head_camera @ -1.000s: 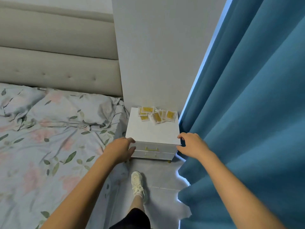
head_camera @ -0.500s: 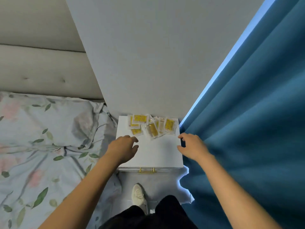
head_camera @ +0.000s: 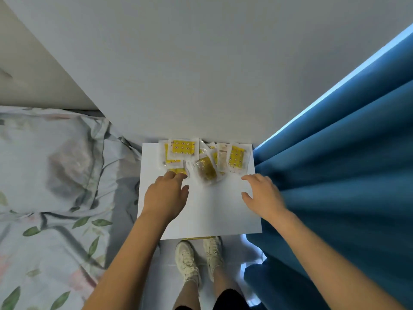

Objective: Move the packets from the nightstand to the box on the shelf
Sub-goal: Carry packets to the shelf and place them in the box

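Packets (head_camera: 204,158): a loose overlapping cluster, yellow print under clear wrap, lying along the far edge of the nightstand (head_camera: 207,211), against the wall (head_camera: 201,74).

Nearest to me: two pale sneakers (head_camera: 199,258) on the floor, at the nightstand's near edge.

Nightstand: white top; I see a strip of gold handle just under its near edge.

Left hand (head_camera: 166,198): I have it over the left half of the top, palm down, fingers (head_camera: 176,176) relaxed and reaching onto the nearest packet at the cluster's left end. Fingertips lie on that packet; I cannot tell whether anything is pinched. Thumb apart, pointing right.

Right hand (head_camera: 263,195): over the right half of the top, near the right edge, fingers loosely spread, grasping nothing, just short of the rightmost packet.

Bed (head_camera: 51,186): floral bedding with a pillow, touching the nightstand's left edge.

Curtain (head_camera: 339,175): blue, hanging along the nightstand's right edge.

Headboard (head_camera: 33,74): padded, beige, at far left.
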Demonstrator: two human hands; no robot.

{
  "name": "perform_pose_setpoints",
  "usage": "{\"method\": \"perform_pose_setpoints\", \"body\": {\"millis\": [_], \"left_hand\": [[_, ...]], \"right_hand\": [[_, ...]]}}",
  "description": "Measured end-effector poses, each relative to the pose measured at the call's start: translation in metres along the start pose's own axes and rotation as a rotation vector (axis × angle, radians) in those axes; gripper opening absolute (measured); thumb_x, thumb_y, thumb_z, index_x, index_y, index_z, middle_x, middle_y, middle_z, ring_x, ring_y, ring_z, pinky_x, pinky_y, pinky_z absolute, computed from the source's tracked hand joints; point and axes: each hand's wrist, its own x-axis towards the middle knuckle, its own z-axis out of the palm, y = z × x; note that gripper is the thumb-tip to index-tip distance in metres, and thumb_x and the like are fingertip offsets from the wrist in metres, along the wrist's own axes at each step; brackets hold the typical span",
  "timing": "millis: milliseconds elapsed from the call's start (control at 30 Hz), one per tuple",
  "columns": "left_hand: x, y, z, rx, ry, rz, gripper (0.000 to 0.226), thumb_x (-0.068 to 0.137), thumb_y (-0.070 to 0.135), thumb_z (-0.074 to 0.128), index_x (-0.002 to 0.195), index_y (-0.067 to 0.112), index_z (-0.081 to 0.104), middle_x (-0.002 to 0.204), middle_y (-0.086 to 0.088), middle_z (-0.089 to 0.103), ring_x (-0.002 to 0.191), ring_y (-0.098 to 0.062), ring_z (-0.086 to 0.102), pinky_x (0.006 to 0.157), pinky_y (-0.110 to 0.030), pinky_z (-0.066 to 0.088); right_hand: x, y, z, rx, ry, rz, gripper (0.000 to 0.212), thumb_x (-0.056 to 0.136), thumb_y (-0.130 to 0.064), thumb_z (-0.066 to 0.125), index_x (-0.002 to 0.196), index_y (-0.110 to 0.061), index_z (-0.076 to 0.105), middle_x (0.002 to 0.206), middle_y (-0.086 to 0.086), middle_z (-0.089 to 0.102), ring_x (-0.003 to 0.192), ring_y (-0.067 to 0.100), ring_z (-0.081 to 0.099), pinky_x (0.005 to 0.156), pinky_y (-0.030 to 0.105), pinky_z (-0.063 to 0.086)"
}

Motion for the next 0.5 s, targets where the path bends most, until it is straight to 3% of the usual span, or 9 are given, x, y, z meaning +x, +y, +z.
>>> {"method": "perform_pose_setpoints", "body": {"millis": [167, 267, 367, 433, 500], "left_hand": [[0.038, -0.009, 0.035, -0.008, -0.031, 0.010, 0.042, 0.100, 0.035, 0.040, 0.141, 0.025, 0.044, 0.142, 0.000, 0.046, 0.122, -0.026, 0.049, 0.092, -0.038, 0.045], [0.053, -0.017, 0.058, -0.014, -0.038, 0.014, 0.040, 0.100, 0.036, 0.040, 0.138, 0.027, 0.047, 0.140, 0.001, 0.048, 0.119, -0.025, 0.052, 0.092, -0.038, 0.047], [0.064, -0.020, 0.081, -0.070, -0.052, 0.023, 0.036, 0.100, 0.033, 0.040, 0.134, 0.030, 0.052, 0.137, 0.006, 0.051, 0.118, -0.023, 0.052, 0.092, -0.036, 0.049], [0.070, -0.019, 0.096, -0.142, -0.056, 0.024, 0.034, 0.100, 0.031, 0.042, 0.132, 0.031, 0.054, 0.136, 0.006, 0.053, 0.117, -0.021, 0.054, 0.092, -0.037, 0.050], [0.074, -0.016, 0.109, -0.216, -0.061, 0.012, 0.034, 0.099, 0.028, 0.044, 0.130, 0.030, 0.055, 0.135, 0.007, 0.054, 0.118, -0.019, 0.055, 0.093, -0.036, 0.050]], "right_hand": [[0.047, 0.002, 0.038, -0.088, -0.029, -0.065, 0.049, 0.094, -0.035, 0.052, 0.141, -0.024, 0.043, 0.139, 0.000, 0.050, 0.123, 0.023, 0.047, 0.096, 0.039, 0.048], [0.080, 0.009, 0.059, 0.039, 0.012, -0.042, 0.049, 0.092, -0.031, 0.057, 0.139, -0.022, 0.043, 0.134, 0.003, 0.053, 0.120, 0.025, 0.050, 0.091, 0.040, 0.051], [0.118, 0.023, 0.075, 0.313, 0.165, 0.100, 0.051, 0.088, -0.025, 0.065, 0.133, -0.013, 0.046, 0.129, 0.011, 0.055, 0.119, 0.031, 0.052, 0.092, 0.043, 0.051], [0.144, 0.031, 0.082, 0.475, 0.288, 0.278, 0.066, 0.084, -0.028, 0.071, 0.139, -0.010, 0.038, 0.135, 0.014, 0.049, 0.125, 0.034, 0.047, 0.099, 0.046, 0.047], [0.167, 0.034, 0.084, 0.602, 0.278, 0.479, 0.086, 0.081, -0.039, 0.073, 0.146, -0.012, 0.025, 0.144, 0.015, 0.040, 0.134, 0.036, 0.035, 0.105, 0.048, 0.040]]}}
